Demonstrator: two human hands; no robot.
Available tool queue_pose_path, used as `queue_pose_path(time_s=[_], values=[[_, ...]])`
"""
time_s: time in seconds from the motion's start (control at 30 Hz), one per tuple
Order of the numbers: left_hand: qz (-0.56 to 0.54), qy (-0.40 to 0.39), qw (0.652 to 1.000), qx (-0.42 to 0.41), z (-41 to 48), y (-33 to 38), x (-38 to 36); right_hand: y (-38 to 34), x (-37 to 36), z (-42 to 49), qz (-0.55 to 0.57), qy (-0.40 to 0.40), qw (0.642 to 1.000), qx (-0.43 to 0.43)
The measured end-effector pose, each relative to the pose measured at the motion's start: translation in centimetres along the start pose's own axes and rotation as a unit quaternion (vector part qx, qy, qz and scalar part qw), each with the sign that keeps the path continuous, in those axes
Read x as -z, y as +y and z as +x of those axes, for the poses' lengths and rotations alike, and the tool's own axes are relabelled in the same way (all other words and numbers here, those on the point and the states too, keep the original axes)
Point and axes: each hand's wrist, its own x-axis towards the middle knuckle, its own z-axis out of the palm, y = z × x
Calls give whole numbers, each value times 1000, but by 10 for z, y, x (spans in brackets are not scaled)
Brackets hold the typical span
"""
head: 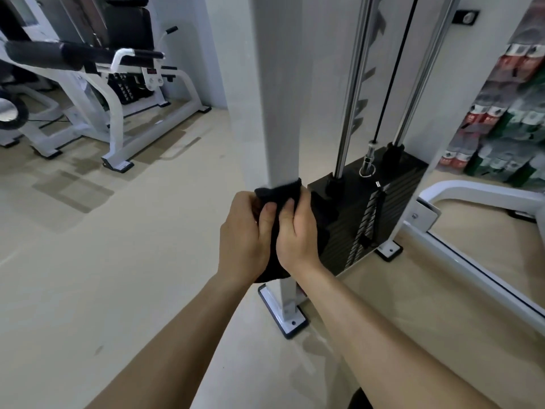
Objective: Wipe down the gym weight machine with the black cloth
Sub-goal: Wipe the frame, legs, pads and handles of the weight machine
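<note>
Seen from the head camera, the left hand (244,234) and right hand (299,237) clasp the black cloth (275,188) around the weight machine's white upright (280,84), fingers curled, thumbs side by side, low on the post. The weight stack (371,208) sits close at 3 o'clock: a careless stroke could knock the right knuckles against it, and a bunched cloth may skip the far face.

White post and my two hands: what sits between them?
The black cloth, wrapped round the white post; the left hand and right hand grip the post through it, as the head view shows.
</note>
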Motion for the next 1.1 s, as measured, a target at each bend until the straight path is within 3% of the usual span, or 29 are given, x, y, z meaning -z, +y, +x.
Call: queue_pose_path(time_s=[0.2, 0.63, 0.97, 1.1], values=[[-27, 40, 998, -31, 11, 4, 1, -12, -3, 21, 15, 30, 996, 88], [9, -33, 998, 50, -54, -74, -55, 98, -2, -44, -33, 0, 999, -1], [22, -31, 999, 15, -40, -63, -40, 78, -4, -42, -10, 20, 1000, -14], [40, -35, 999, 11, -41, -74, -44, 77, -7, -30, -14, 25, 999, 22]])
